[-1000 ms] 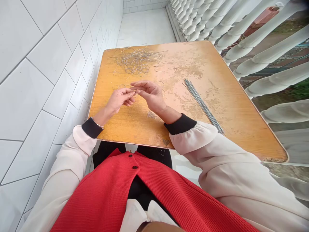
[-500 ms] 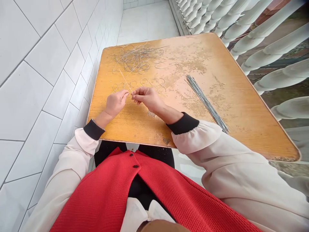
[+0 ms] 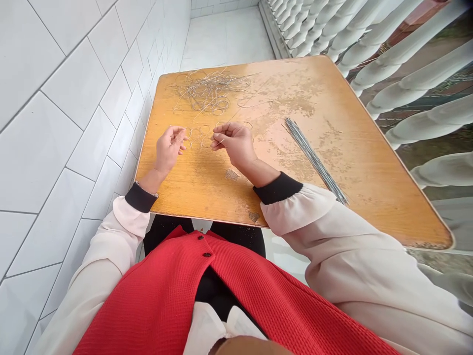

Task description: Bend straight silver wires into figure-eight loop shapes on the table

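Note:
My right hand [image 3: 236,144] is over the table, thumb and fingertips pinched on a thin wire [image 3: 222,141], of which only a short bit shows. To its left my left hand [image 3: 169,149] is raised with loosely bent fingers apart, and I see nothing in it. On the tabletop between and behind the hands lie thin wires bent into round loops [image 3: 198,137]; my right hand covers part of them.
A tangled heap of thin wire [image 3: 212,88] lies at the far left of the worn wooden table [image 3: 377,197]. To the right rests a bundle of straight grey wires [image 3: 316,160]. A tiled wall [image 3: 74,123] runs along the left, white balusters [image 3: 417,81] along the right.
My hands have moved apart, the left one leftward and its fingers loosened, the right one slightly right. The long wire that stood up between them no longer shows there.

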`<move>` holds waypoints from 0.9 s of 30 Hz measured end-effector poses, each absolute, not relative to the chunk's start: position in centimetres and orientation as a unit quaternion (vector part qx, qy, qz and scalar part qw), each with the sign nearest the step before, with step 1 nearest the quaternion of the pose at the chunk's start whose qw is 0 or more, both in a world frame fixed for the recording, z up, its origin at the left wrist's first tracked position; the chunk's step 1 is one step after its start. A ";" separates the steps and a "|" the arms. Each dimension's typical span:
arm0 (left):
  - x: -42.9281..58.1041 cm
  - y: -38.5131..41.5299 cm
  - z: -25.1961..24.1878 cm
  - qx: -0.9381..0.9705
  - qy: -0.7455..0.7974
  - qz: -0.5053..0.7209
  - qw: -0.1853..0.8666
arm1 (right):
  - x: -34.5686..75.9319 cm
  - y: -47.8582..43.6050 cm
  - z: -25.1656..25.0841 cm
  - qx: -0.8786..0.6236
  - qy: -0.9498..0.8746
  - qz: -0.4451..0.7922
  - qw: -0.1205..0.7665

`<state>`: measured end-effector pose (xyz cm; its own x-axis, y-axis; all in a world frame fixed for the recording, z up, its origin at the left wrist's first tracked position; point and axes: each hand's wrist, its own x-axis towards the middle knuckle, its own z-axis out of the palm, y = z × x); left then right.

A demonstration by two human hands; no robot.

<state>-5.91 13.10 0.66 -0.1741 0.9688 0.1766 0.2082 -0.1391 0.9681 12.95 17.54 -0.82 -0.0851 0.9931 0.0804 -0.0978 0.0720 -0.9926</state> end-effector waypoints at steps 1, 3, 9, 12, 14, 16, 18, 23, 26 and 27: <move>-5.6 13.0 0.5 0.565 0.540 0.519 0.345 | 12.8 17.5 -0.9 -0.442 -0.525 0.511 0.518; -4.9 12.6 0.3 0.628 0.507 0.495 0.321 | 12.4 17.4 -1.0 -0.459 -0.544 0.474 0.519; -4.3 11.8 0.2 0.751 0.395 0.429 0.310 | 12.6 17.8 -1.2 -0.484 -0.568 0.418 0.517; -4.4 11.7 0.2 0.742 0.371 0.402 0.387 | 12.9 18.1 -1.2 -0.484 -0.563 0.420 0.521; -4.2 11.6 0.0 0.732 0.372 0.406 0.400 | 13.0 18.1 -1.1 -0.489 -0.565 0.412 0.521; -4.0 11.6 -0.2 0.743 0.371 0.407 0.381 | 12.9 18.0 -1.0 -0.495 -0.571 0.405 0.515; -3.9 11.5 -0.2 0.771 0.355 0.394 0.352 | 12.9 17.9 -0.9 -0.495 -0.575 0.410 0.506; -4.4 11.2 0.4 0.798 0.345 0.375 0.323 | 13.7 18.3 -0.6 -0.471 -0.521 0.496 0.511; -4.8 11.1 0.6 0.788 0.360 0.377 0.327 | 14.4 18.6 -0.5 -0.454 -0.489 0.553 0.499; -4.9 11.1 0.6 0.788 0.366 0.377 0.321 | 14.5 18.6 -0.5 -0.450 -0.484 0.562 0.497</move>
